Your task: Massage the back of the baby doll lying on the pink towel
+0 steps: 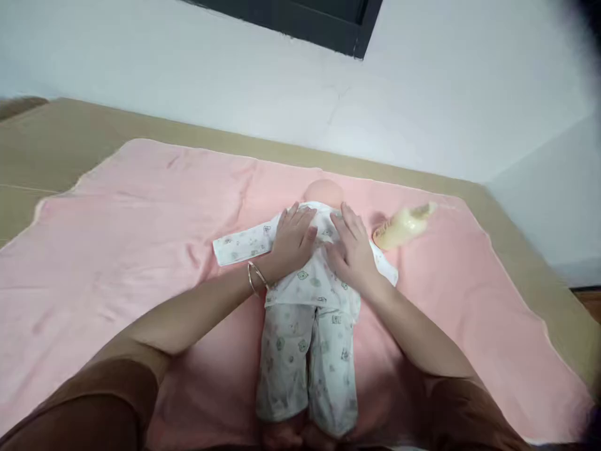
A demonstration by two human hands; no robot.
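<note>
A baby doll lies stretched out in front of me, in a white long-sleeved top (305,288) and white trousers (284,363), both with small green and grey prints. Its smooth round head (323,191) shows beyond the collar; I cannot tell which way it faces. My left hand (295,237) rests flat on the upper left of the top, fingers stretched out, a bangle on the wrist. On the upper right of the top lies my right hand (353,250), its fingers spread. One sleeve (244,243) reaches out left; the other is partly hidden by my right arm.
Under the doll a pink blanket (141,250) covers most of a tan mat (28,150). To the right of the doll's shoulder lies a pale yellow bottle (399,228) with a pump top. A white wall (235,75) with a dark frame (328,25) rises behind.
</note>
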